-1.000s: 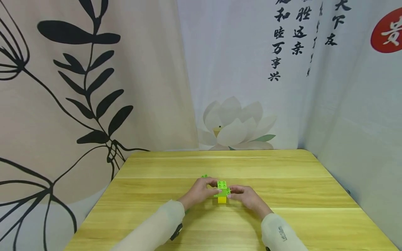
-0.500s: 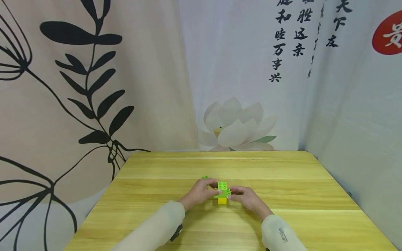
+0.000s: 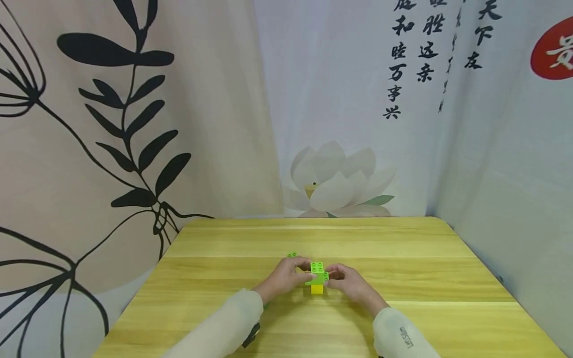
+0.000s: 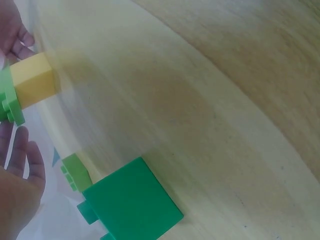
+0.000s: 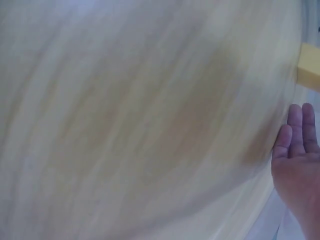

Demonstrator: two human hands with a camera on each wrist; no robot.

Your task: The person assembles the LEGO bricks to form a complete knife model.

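A small stack of toy building blocks (image 3: 317,279) stands between both hands near the middle of the table. Its upper part is lime green with studs on top and a studded piece jutting right; the bottom block (image 4: 34,80) is yellow. My left hand (image 3: 288,274) pinches the green part from the left, thumb across its front, fingers partly hidden behind. From the right, thumb and index finger of my right hand (image 3: 349,282) hold the jutting green piece at its edge. In the right wrist view the other fingers (image 5: 296,131) extend beside the yellow block.
A dark green block (image 4: 134,201) lies by my left wrist, mostly covered by the forearm in the head view. Another light green block (image 3: 292,254) sits behind the left hand. The wooden table (image 3: 403,238) ends at a printed curtain (image 3: 224,124).
The stack and left hand hold their places on the table. My right thumb and index finger spread slightly wider at the jutting green piece. The head view shifts a little.
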